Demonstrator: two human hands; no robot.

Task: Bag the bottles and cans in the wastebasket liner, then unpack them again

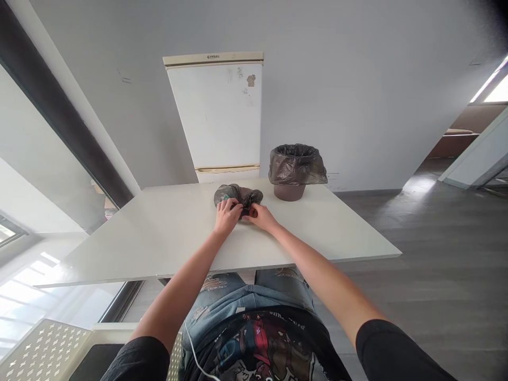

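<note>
A filled dark plastic garbage bag (228, 191) lies on the white table (159, 233), with something green showing faintly through its thin film. My left hand (228, 212) pinches the gathered top of the bag from the left. From the right, my right hand (257, 214) grips the same bunched plastic, its fingers curled close to the left ones. The exact shape of the bunched part between the fingers is partly hidden. Right of the bag stands a brown trash can (289, 192), lined with a dark bag (297, 165) folded over its rim.
Behind the table stands a white fridge (222, 116) against the grey wall. A cream perforated plastic piece (47, 349) is at the lower left. A white cable (192, 344) hangs over my shirt. Grey floor (397, 296) shows at the right.
</note>
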